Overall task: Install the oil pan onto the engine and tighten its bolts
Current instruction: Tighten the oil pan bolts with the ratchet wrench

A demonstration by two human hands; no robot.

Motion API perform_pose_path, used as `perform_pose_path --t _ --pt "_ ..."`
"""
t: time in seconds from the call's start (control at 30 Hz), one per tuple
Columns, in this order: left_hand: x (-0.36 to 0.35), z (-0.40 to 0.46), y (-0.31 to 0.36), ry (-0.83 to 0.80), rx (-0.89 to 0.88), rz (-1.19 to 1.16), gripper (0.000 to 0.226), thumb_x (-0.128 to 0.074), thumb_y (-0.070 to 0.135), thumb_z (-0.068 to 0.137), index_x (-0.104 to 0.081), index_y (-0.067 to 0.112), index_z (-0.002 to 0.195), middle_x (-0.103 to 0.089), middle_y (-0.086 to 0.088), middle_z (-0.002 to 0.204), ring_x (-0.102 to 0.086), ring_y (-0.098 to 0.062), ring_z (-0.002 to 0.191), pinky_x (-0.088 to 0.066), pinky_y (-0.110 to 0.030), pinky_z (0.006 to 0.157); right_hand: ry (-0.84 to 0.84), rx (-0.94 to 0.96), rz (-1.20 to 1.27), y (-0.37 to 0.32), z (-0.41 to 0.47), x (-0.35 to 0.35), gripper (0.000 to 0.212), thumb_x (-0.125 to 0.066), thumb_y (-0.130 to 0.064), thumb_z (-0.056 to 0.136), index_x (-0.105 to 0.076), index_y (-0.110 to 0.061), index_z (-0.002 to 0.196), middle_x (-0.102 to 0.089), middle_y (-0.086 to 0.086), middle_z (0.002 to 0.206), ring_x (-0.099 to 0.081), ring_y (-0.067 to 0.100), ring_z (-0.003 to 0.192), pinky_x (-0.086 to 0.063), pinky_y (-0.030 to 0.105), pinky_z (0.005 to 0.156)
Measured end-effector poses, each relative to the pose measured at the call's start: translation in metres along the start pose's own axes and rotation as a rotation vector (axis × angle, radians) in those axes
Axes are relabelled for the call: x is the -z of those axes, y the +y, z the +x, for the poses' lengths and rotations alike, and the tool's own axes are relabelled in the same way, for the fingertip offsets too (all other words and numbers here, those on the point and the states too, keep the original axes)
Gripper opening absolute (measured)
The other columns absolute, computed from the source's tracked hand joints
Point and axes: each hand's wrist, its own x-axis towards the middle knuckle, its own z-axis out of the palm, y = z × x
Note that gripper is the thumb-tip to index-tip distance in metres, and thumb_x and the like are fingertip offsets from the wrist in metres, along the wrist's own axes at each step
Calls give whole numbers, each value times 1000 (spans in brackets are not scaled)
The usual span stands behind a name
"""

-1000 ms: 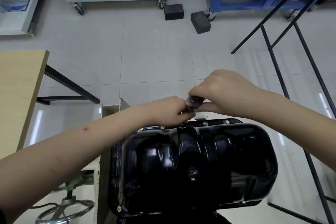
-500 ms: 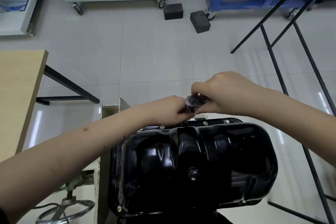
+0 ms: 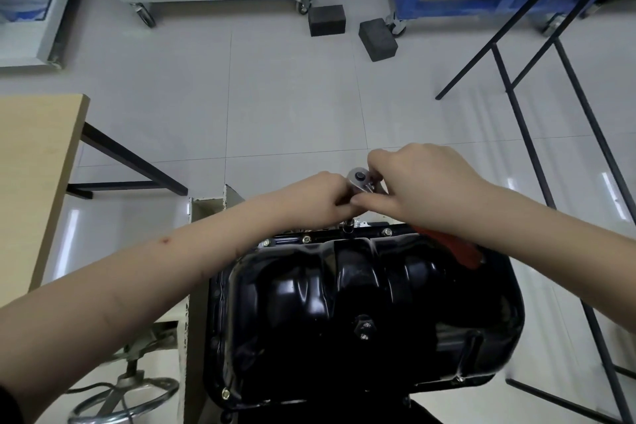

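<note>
The black oil pan [image 3: 361, 313] sits on the engine below me, bolts [image 3: 387, 232] along its far flange. My right hand [image 3: 423, 189] grips the ratchet [image 3: 359, 179], fingers curled round it, red handle [image 3: 457, 249] under my wrist. My left hand [image 3: 320, 201] pinches beneath the ratchet head

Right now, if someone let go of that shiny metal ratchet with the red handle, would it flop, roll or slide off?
The shiny metal ratchet with the red handle looks rigid, so it would probably not flop. Its round steel head suggests it is heavy for its size. The glossy black oil pan beneath it has smooth, curved, sloping surfaces, so a dropped tool would likely slide off rather than rest there.
</note>
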Motion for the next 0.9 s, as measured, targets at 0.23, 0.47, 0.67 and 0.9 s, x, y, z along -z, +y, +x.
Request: perform_pose_path --t 0.23,0.47,0.67,0.9 --pt "-2 -2 2 -84 -30 16 27 -44 20 96 -57 -4 92 -58 -15 77 -51 -28 74 -35 -29 66 -141 309 -72 15 12 12 23 -48 -32 91 -55 -26 112 -59 -11 111 -50 15 109 -41 36 85" --pt "-3 -5 2 -13 0 -17 33 -53 26 92 -41 15 63 -42 7 51 -42 -5 49 -32 -14 49 -184 221 -180 10 12 16 32 -47 -55 86 -41 -24 87 -59 -1 91 -47 21 73 -26 26 50" --pt "-6 -4 1 16 8 -59 10 -46 12 90 -51 7 84 -59 -11 87 -47 -22 78 -30 -22 61 -86 57 24 -6 0 -1 41 -40 -57 88 -32 -19 72 -47 1 72 -35 22 69 -23 30 56" --pt "-7 -3 -2 7 -28 -92 10 -45 21 94 -51 14 93 -52 2 81 -47 -16 79 -30 -18 59 -103 84 147 8 6 -8 34 -40 -58 83 -36 -26 71 -36 -13 61 -39 17 67 -25 28 50"
